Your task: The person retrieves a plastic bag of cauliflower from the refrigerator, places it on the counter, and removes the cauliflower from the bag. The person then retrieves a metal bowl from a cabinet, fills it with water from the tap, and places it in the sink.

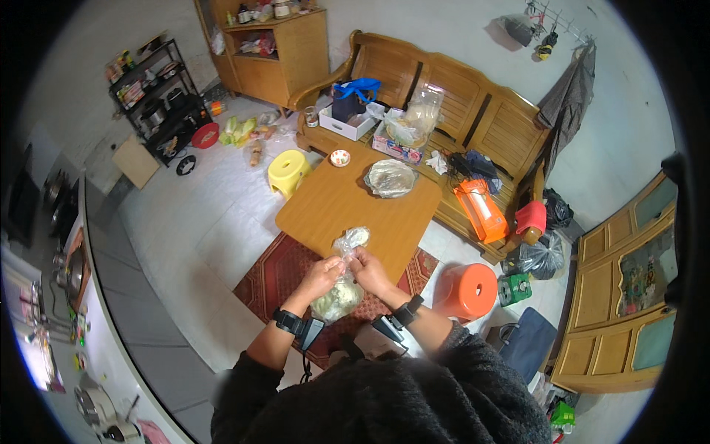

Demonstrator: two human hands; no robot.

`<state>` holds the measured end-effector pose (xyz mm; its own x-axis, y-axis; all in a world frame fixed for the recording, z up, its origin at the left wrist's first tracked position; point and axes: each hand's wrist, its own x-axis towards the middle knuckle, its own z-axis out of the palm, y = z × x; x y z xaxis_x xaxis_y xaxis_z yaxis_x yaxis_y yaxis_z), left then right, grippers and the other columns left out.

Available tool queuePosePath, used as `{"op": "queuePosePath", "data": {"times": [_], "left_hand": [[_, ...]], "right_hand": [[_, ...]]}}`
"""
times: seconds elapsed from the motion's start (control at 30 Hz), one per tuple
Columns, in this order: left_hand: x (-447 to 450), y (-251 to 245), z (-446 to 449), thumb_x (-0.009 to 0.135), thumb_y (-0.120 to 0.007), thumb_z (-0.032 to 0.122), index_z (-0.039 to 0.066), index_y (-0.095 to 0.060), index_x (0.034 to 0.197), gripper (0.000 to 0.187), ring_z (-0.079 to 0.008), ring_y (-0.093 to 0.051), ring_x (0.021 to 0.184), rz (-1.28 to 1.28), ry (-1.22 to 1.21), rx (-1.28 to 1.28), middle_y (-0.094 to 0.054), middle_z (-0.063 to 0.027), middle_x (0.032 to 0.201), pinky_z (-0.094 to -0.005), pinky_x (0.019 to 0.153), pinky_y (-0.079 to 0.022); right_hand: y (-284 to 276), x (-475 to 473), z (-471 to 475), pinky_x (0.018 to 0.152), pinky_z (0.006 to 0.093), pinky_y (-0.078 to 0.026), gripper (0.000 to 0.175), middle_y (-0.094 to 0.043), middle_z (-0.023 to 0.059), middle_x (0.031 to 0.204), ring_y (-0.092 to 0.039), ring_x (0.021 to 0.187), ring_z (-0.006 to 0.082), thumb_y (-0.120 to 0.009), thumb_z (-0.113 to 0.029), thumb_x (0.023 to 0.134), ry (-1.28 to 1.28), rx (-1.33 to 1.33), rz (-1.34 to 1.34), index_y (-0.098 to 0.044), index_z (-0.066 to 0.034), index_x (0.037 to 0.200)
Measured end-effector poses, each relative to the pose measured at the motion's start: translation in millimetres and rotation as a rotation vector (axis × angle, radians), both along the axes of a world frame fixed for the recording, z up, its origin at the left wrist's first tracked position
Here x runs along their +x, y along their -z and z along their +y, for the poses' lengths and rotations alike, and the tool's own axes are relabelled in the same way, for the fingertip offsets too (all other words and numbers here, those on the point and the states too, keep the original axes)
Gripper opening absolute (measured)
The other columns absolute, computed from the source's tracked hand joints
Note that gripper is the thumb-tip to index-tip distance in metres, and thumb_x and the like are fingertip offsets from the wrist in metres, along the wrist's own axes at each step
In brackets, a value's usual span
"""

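My left hand (318, 281) and my right hand (370, 271) are close together, both gripping the gathered neck of a clear plastic bag (336, 303). The bag hangs below my fingers, just off the near edge of the wooden table (310, 205). Pale, lumpy contents, possibly cauliflower, show through its film. Beyond my fingertips, a small round whitish item (359, 236) sits at the table edge beside the loose plastic; what it is cannot be made out. Each wrist wears a black strap with a device.
A film-covered bowl (391, 178) and a small patterned bowl (340, 158) stand on the table. A yellow stool (289, 173) is to the left and an orange stool (467, 292) to the right. Behind runs a wooden bench (383, 61) holding boxes and bags. A red rug (272, 267) lies below.
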<state>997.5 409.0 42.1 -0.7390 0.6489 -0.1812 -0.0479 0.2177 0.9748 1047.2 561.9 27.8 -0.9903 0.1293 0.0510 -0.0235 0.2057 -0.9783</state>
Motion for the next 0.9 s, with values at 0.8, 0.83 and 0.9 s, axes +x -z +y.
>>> {"op": "queuePosePath", "data": {"times": [0.8,0.83,0.9], "left_hand": [[-281,136,72,0.091,-0.046,0.027,0.002,-0.054,0.083,0.027,-0.0145,-0.054,0.059,-0.154,-0.049,-0.224,-0.055,-0.0079,0.066,-0.0298,0.055,-0.044],[-280,136,75,0.091,-0.046,0.026,0.002,-0.053,0.081,0.028,-0.0137,-0.054,0.056,-0.245,-0.075,-0.22,-0.054,-0.007,0.064,-0.0293,0.053,-0.044],[-279,135,85,0.092,-0.044,0.029,0.006,-0.051,0.08,0.027,-0.0116,-0.05,0.052,-0.41,-0.155,-0.032,-0.052,-0.003,0.062,-0.0272,0.049,-0.043]], "right_hand": [[139,-286,60,0.057,0.0289,-0.045,0.017,-0.058,0.0106,0.075,-0.056,0.066,0.0149,-0.051,-0.014,0.087,0.094,0.074,-0.38,-0.054,-0.0015,0.098],[143,-286,60,0.059,0.0286,-0.045,0.015,-0.058,0.0099,0.074,-0.056,0.066,0.015,-0.051,-0.014,0.087,0.115,0.071,-0.351,-0.054,-0.0021,0.096],[147,-286,62,0.063,0.0281,-0.045,0.013,-0.059,0.0084,0.074,-0.056,0.068,0.0152,-0.051,-0.013,0.087,0.161,0.062,-0.362,-0.055,-0.0033,0.094]]}}
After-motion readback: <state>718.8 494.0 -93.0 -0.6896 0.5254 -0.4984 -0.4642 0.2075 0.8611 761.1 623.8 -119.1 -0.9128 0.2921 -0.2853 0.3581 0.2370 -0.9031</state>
